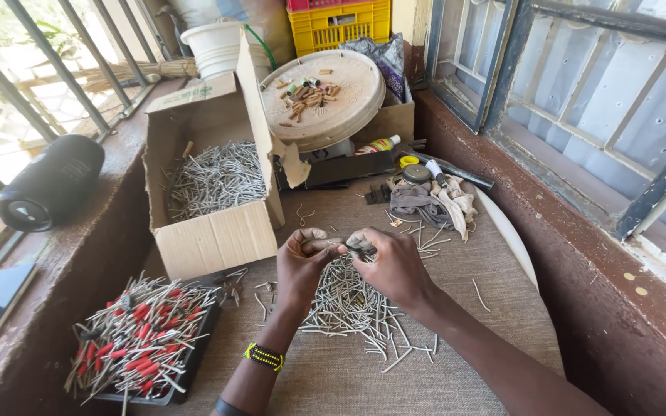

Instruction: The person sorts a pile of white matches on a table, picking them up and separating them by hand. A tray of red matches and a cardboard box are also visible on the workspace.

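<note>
Pinching one metal pin (333, 245) between both hands (348, 262); tray of red-tipped pins (140, 339) looks pretty full, but a big loose pile (348, 304) remains.

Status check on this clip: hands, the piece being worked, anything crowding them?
Left hand and right hand pinching one small metal pin together. Loose pin pile directly below. Open cardboard box close at left, not touching.

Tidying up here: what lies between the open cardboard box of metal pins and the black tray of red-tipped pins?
Head view: small pliers-like tool and a few loose metal pins on woven mat.
</note>
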